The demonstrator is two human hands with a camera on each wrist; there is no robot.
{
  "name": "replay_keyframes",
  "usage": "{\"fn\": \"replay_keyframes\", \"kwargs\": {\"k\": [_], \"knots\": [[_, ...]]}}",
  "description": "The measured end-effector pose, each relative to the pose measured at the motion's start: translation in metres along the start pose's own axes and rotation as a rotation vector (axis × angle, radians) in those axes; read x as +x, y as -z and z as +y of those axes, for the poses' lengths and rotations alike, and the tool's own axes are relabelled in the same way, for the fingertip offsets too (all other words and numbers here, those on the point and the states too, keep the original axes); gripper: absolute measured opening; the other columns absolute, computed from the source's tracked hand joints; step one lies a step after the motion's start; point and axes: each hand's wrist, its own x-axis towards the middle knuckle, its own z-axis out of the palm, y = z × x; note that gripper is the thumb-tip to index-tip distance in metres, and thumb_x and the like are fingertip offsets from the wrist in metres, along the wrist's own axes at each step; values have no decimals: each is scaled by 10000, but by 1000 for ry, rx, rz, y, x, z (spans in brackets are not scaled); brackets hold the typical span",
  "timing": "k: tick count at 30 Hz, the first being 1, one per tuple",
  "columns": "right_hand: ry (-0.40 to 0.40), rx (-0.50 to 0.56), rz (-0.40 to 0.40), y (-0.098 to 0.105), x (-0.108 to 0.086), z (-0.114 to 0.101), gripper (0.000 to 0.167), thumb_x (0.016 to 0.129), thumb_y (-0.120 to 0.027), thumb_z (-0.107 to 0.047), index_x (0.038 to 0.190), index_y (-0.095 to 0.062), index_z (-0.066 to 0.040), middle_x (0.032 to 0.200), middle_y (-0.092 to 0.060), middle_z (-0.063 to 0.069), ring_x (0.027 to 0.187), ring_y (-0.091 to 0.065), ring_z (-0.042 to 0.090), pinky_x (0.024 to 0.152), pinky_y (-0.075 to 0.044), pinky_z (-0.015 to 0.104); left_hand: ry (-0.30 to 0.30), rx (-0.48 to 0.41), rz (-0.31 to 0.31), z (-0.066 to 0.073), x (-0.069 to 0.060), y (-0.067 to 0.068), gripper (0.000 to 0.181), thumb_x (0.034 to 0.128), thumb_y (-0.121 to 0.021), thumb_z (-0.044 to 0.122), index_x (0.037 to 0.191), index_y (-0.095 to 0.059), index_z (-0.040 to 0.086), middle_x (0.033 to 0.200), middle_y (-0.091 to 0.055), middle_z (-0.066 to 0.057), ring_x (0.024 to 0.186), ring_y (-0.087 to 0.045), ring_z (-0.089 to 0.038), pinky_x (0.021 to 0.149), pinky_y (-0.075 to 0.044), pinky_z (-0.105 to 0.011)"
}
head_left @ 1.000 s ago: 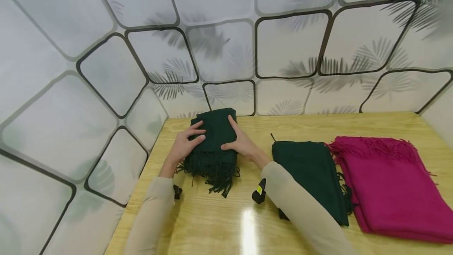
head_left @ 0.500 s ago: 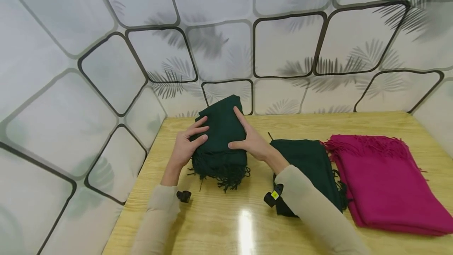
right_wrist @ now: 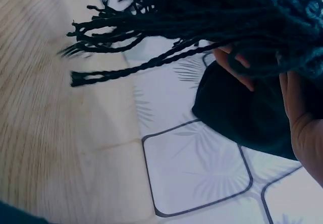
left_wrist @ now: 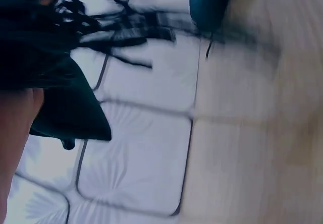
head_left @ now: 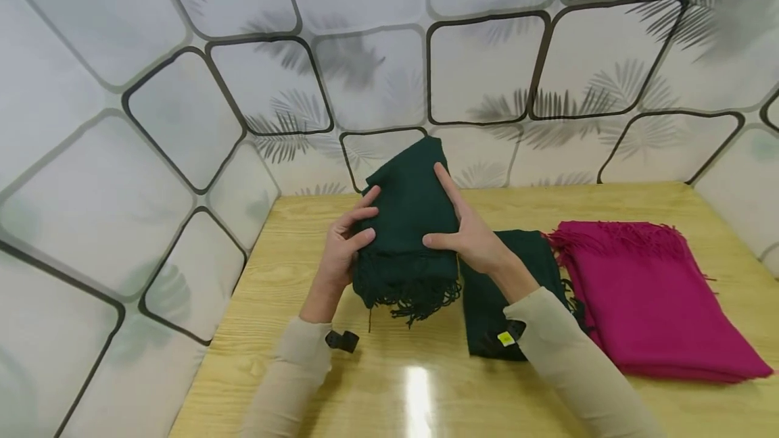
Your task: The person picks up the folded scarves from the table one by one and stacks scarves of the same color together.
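A folded dark green scarf (head_left: 408, 215) with a fringe is held up off the table by both hands in the head view. My left hand (head_left: 343, 242) grips its left edge, thumb in front. On the opposite edge my right hand (head_left: 477, 235) holds it, thumb across the front and index finger pointing up along the side. In the right wrist view, the twisted fringe (right_wrist: 151, 62) hangs over the table, and fingers show behind the cloth. The left wrist view is partly blurred; the scarf's dark cloth (left_wrist: 70, 103) covers most of that hand.
A second folded dark green scarf (head_left: 487, 313) lies on the wooden table (head_left: 365, 384), partly behind the right forearm. Beside it on the right is a folded magenta scarf (head_left: 651, 309), fringe at the back. Patterned wall covering (head_left: 487, 73) rises behind and to the left.
Both hands have lifted the green scarf from the table's back left and carried it rightward, tilting it. It now overlaps the view of the second green scarf's left edge.
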Motion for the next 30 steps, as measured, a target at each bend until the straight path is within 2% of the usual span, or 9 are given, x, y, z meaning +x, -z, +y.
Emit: {"fn": "replay_keyframes", "kwargs": {"k": [3,5,7,11,15,17,21,26,30], "knots": [[18,-13,2,3,-11,-6,1056,889,-744,-60,1592,-31,-395,1636,73,-206,1526,-63,157,1061,-416,273,14,-112,11,-9,1,-14,279,949,-691,186,1227,-713,193,1503,-493,10,1480,-286,-180,1103,-378,-273],[27,-42,9,5,-19,-9,1062,882,-759,-85,1596,-30,-381,1638,74,-201,1525,1,119,1074,-387,241,13,-133,20,-13,1,-24,276,945,-696,224,1220,-716,206,1473,-525,30,1457,-325,-151,1105,-369,-261],[33,-48,15,7,-28,-11,1056,888,-747,-70,1599,-25,-367,1641,80,-190,1522,40,108,1081,-372,228,-9,-128,31,-16,1,-34,266,940,-702,239,1205,-721,223,1451,-545,45,1441,-348,-140,1108,-360,-258],[35,3,33,12,-44,-13,1045,902,-685,37,1603,-17,-355,1644,94,-173,1529,5,162,1076,-399,254,-78,-79,86,-18,0,-52,243,916,-729,201,1153,-736,255,1411,-578,65,1415,-387,-141,1090,-379,-259],[26,-29,69,19,-59,-16,1053,891,-690,52,1607,-25,-341,1650,76,-154,1527,-19,182,1077,-386,229,-120,-1,108,-15,-2,-67,220,884,-767,194,1094,-749,259,1387,-599,52,1400,-409,-182,1085,-393,-281],[18,-52,77,23,-66,-17,1053,889,-687,57,1608,-23,-332,1655,61,-137,1526,-40,200,1077,-383,226,-133,50,85,-14,-1,-73,207,880,-773,198,1078,-755,257,1382,-603,42,1397,-414,-212,1092,-387,-298],[4,-87,88,32,-78,-22,1058,883,-663,97,1608,-22,-331,1659,41,-119,1519,-74,221,1068,-397,233,-147,115,-6,-15,3,-81,207,891,-761,195,1089,-761,254,1399,-588,36,1398,-421,-235,1095,-389,-315],[-23,-109,115,43,-90,-29,1061,876,-633,129,1607,-28,-344,1657,38,-102,1504,-85,237,1048,-418,233,-114,183,-117,-22,10,-89,223,915,-738,198,1128,-747,265,1456,-537,34,1429,-383,-277,1120,-370,-348],[-54,-128,150,51,-100,-32,1058,873,-622,130,1606,-33,-354,1655,36,-79,1497,-72,253,1034,-417,210,-89,228,-163,-32,13,-96,236,926,-726,177,1136,-740,282,1512,-477,3,1458,-318,-333,1147,-334,-397]]}}
